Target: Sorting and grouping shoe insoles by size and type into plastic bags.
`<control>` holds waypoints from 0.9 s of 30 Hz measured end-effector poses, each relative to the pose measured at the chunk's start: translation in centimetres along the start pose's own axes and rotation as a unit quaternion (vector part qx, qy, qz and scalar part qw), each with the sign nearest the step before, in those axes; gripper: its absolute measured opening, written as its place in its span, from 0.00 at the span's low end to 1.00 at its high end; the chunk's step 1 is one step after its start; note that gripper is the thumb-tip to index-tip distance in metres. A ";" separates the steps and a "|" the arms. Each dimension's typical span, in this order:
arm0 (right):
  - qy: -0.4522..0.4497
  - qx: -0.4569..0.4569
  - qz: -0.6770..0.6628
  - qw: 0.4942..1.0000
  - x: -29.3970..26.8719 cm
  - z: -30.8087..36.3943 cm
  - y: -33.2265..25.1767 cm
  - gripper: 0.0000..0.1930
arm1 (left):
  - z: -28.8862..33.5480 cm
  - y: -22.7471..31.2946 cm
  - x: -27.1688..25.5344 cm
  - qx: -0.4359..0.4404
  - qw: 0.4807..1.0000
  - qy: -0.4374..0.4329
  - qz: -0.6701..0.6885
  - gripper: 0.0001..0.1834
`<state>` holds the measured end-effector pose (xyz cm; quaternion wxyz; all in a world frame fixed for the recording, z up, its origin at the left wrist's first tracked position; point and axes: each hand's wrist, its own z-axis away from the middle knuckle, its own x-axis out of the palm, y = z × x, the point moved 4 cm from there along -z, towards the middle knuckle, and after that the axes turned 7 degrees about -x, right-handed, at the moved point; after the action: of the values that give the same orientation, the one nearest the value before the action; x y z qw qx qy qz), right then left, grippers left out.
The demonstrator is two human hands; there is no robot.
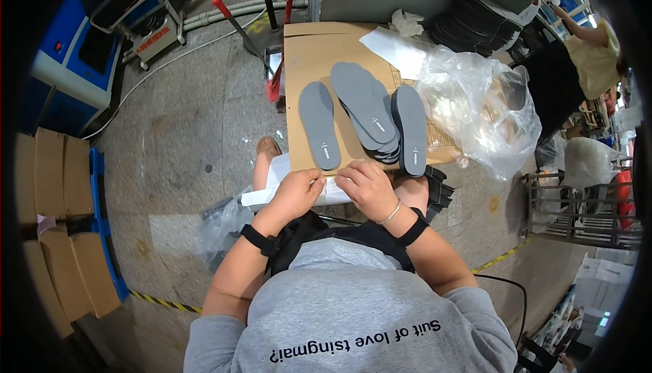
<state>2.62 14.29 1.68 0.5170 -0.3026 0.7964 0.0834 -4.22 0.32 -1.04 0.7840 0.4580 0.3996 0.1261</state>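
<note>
My left hand (297,194) and my right hand (368,188) are close together at the near edge of a cardboard-covered work surface (305,47). Fingers and thumbs are pinched on both; whatever is between them is too small or hidden to name. Below and between the hands lies a white sheet (331,192) across my lap, partly covered by them. Just beyond my left hand lies a single grey insole (318,123). To its right is a fanned pile of grey insoles (363,105), with a neater stack of insoles (411,128) beside it. White print marks their heels.
Clear plastic bags (475,101) crowd the surface's right side, near a white paper sheet (397,50). Behind stands a pile of black curved pieces (475,23). Cardboard boxes (64,224) are stacked at left. Another person (584,54) stands at far right, near a metal rack (577,203).
</note>
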 end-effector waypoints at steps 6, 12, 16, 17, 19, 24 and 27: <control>0.023 0.073 -0.064 0.995 0.4 -0.4 0.4 0.11 | 0.0 -0.4 -0.3 -0.002 1.000 0.003 0.012 0.12; -0.021 0.065 -0.055 0.996 0.4 -0.3 0.8 0.12 | -0.3 -0.1 -0.2 0.020 1.000 0.014 0.000 0.11; -0.022 0.018 -0.024 0.999 0.4 -0.5 -0.1 0.13 | 0.0 -0.5 -0.5 0.008 0.999 0.013 0.029 0.11; -0.014 0.012 -0.024 1.000 0.4 -0.5 -0.2 0.13 | 0.0 -0.7 -0.3 0.021 0.999 0.002 0.030 0.11; 0.003 0.008 -0.014 1.000 0.4 -0.5 -0.4 0.11 | -0.1 -1.1 -0.3 0.008 0.999 0.024 0.030 0.11; 0.027 0.104 -0.139 0.985 0.7 0.0 0.8 0.07 | -0.6 -0.4 0.0 -0.002 1.000 0.009 0.010 0.10; 0.052 0.165 -0.234 0.957 0.7 -0.2 1.6 0.06 | -0.5 -0.8 0.1 0.009 0.998 0.042 -0.037 0.10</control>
<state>1.33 15.25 0.86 0.5226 -0.3948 0.7317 -0.1888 -4.64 0.21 -1.87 0.7666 0.4441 0.4499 0.1127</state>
